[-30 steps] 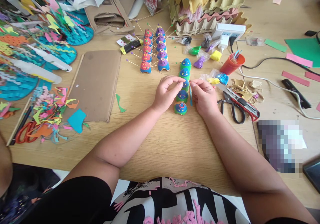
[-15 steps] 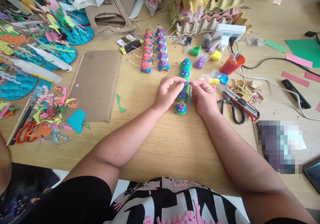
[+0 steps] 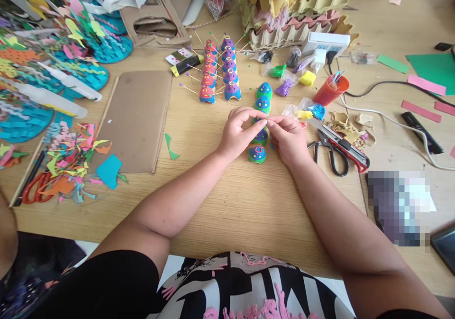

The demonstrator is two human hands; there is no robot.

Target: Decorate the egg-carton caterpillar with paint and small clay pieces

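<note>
Above a column of blue-and-green clay figures (image 3: 257, 154), my left hand (image 3: 241, 132) and my right hand (image 3: 287, 136) meet with fingertips pinched together. Whatever sits between the fingertips is too small or too hidden to name. The nearest figure carries a red ring on top and small yellow dots; the middle ones are partly covered by my fingers. A bit of a blue stick (image 3: 272, 144) shows beside my right hand. Farther back stand a row of red-and-blue figures (image 3: 207, 94) and a row of purple-and-blue figures (image 3: 232, 91) with pins stuck in them.
Right of my hands lie black-handled scissors (image 3: 334, 155), a red utility knife (image 3: 344, 146), an orange cup (image 3: 330, 90) and bags of coloured clay (image 3: 283, 87). Leftward are a cardboard sheet (image 3: 137, 120), paper scraps (image 3: 73, 160) and glue bottles (image 3: 53, 100). Egg trays (image 3: 295, 11) stack behind.
My right hand has shifted slightly left, so its fingertips now touch those of my left hand. It covers more of the blue stick. The clay figures stay where they were.
</note>
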